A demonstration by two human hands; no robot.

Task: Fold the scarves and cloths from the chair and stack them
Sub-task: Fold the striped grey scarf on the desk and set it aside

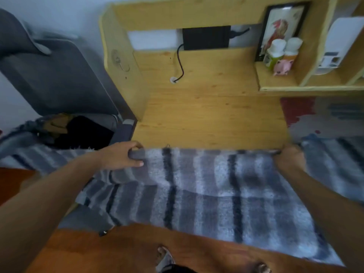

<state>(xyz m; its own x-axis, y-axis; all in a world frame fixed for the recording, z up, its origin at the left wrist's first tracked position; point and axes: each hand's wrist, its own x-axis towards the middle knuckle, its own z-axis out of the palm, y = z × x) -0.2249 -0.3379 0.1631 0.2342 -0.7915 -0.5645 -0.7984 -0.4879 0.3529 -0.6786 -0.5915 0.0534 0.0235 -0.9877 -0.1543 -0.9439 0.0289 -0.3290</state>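
A long fuzzy scarf (206, 186) with grey, white and dark stripes lies spread over the front edge of the wooden desk (206, 115) and hangs down toward the floor. My left hand (122, 156) grips its far edge on the left. At the right end of that same edge my right hand (289, 158) pinches the scarf. The scarf's left end trails onto the grey chair (49, 79), where more cloths (65, 129), dark and brownish, lie in a heap. A folded red and grey cloth (315, 117) rests on the desk at the right.
A black box (206, 37) with a cable sits at the back of the desk. The shelf on the right holds a framed picture (281, 28), two bottles (279, 51) and a pink toy (282, 67). A white device (338, 44) stands further right. My feet show on the wooden floor below.
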